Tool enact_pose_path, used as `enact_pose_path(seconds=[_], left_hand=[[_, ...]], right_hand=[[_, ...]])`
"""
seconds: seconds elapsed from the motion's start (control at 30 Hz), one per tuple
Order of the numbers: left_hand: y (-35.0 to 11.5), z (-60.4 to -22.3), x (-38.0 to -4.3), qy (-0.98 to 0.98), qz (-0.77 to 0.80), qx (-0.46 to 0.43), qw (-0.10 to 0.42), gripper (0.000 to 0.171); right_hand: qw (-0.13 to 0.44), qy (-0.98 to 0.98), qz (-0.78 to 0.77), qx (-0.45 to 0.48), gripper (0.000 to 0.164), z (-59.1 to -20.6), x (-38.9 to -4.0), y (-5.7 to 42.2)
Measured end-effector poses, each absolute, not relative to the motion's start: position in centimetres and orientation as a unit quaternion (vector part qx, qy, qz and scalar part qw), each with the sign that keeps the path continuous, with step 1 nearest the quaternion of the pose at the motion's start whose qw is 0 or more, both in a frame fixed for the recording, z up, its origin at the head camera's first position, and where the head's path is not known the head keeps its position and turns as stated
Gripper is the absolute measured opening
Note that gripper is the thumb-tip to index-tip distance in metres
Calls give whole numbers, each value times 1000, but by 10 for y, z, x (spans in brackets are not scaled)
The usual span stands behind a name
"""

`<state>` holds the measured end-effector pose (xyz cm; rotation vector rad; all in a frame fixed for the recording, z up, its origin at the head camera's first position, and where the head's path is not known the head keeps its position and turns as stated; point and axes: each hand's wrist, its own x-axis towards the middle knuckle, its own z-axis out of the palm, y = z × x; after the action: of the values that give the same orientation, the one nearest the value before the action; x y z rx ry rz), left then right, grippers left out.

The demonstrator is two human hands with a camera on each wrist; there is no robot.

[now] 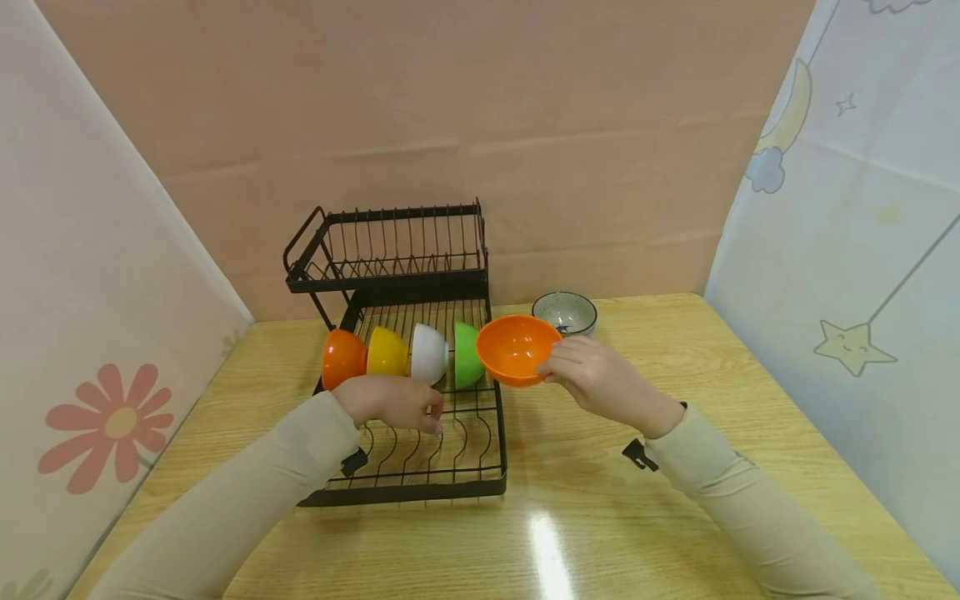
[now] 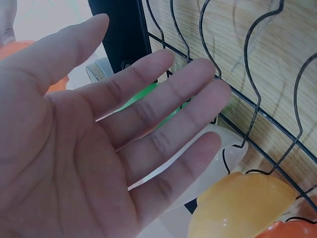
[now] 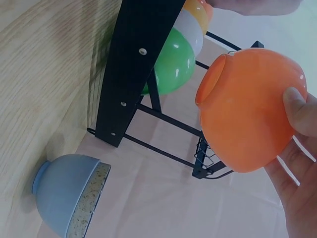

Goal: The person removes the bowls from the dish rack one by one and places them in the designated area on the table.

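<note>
Wooden surface (image 1: 637,525): my right grip (image 1: 606,383) pinches an orange bowl's (image 1: 513,348) edge, likely for steadiness; left grip (image 1: 397,401), fingers outstretched, empty.

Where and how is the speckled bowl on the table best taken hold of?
Probably at the right rim of the speckled bowl, coming from above and right, thumb inside, fingers outside: it stands upright, mouth up, with the dish rack off to its left. The right hand, now pinching the orange bowl, would have to be free first.
</note>
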<state>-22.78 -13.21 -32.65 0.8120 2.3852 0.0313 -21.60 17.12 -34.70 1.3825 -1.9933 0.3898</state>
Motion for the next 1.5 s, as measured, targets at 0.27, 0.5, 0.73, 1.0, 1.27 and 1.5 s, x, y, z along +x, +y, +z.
enact_pose_path(seconds=[0.27,0.5,0.73,1.0,1.27,1.5], left_hand=[[-134,-328,-229,902,13,303,307,19],[-134,-328,-228,902,11,304,305,19],[-135,-325,-227,903,9,302,305,18],[-135,-325,-226,903,12,302,304,19],[-134,-327,-226,903,12,301,307,19],[-135,-329,-227,902,9,305,305,19]], right_hand=[[344,-767,156,518,36,-343,-223,178],[354,-794,149,471,18,-334,-236,198],[383,-816,139,410,25,-321,-265,230],[365,-868,119,313,18,-336,-299,261],[309,-930,91,175,10,-371,-309,283],[275,-952,61,122,8,-386,-310,289]])
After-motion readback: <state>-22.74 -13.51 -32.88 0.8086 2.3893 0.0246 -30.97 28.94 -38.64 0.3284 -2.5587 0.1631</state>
